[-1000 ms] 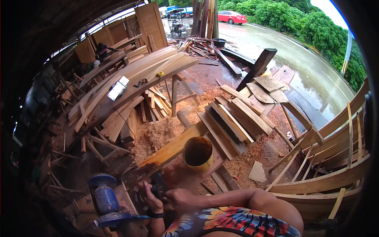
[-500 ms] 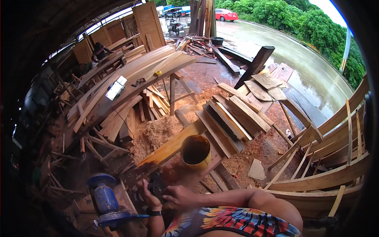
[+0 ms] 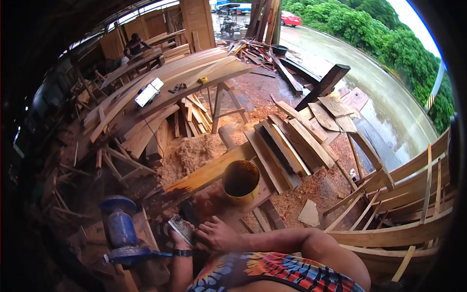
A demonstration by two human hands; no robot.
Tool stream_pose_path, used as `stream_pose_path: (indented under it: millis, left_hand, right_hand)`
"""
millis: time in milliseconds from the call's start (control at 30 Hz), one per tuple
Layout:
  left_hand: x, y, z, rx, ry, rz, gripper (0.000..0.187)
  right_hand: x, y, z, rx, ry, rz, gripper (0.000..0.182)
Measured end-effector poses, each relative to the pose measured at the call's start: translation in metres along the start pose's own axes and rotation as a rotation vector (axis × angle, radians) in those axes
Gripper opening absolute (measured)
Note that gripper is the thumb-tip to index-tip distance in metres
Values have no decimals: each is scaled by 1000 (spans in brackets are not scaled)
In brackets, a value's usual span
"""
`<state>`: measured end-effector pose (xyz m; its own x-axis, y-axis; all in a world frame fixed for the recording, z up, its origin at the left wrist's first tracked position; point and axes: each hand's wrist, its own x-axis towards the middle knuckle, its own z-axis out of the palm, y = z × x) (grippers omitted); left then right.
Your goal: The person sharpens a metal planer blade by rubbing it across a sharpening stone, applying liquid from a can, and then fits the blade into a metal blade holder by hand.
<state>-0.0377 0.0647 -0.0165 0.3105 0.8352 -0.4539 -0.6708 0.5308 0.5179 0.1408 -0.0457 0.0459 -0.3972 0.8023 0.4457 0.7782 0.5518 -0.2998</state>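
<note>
My left hand (image 3: 181, 239), with a dark band at its wrist, is closed on a small flat metal piece (image 3: 181, 229) at the lower middle. My right hand (image 3: 219, 234) touches the right side of that piece with its fingers curled. Just beyond the hands is a yellow-rimmed bucket (image 3: 241, 181), on a bench beside a stained yellowish board (image 3: 209, 170). A blue bench grinder (image 3: 120, 229) stands to the left of my left hand.
Stacked planks (image 3: 292, 146) lie beyond the bucket. A long table (image 3: 170, 100) holds boards and a white-topped tool (image 3: 149, 92). A curved wooden frame (image 3: 394, 236) stands at right. Another person (image 3: 135, 45) is far back left. Shavings (image 3: 187, 158) cover the floor.
The view has shifted a little. My left hand has turned, and the flat metal piece now shows its bright face. My right hand stays close beside it.
</note>
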Motion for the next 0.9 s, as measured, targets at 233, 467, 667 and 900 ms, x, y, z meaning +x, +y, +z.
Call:
stream_pose_path:
  millis: [233,467,667,900]
  left_hand:
    - [16,-17,-30,105,86,158,53]
    - [-16,-8,27,243,195,84,54]
    - [-27,-12,65,160,212,224,43]
    - [-18,-13,63,153,129,91,49]
  right_hand:
    - [7,2,-6,153,-156,109,45]
    - [5,10,14,268,-12,168,37]
    - [18,4,4,201,81,243,14]
    - [13,12,13,524,-17,554,22]
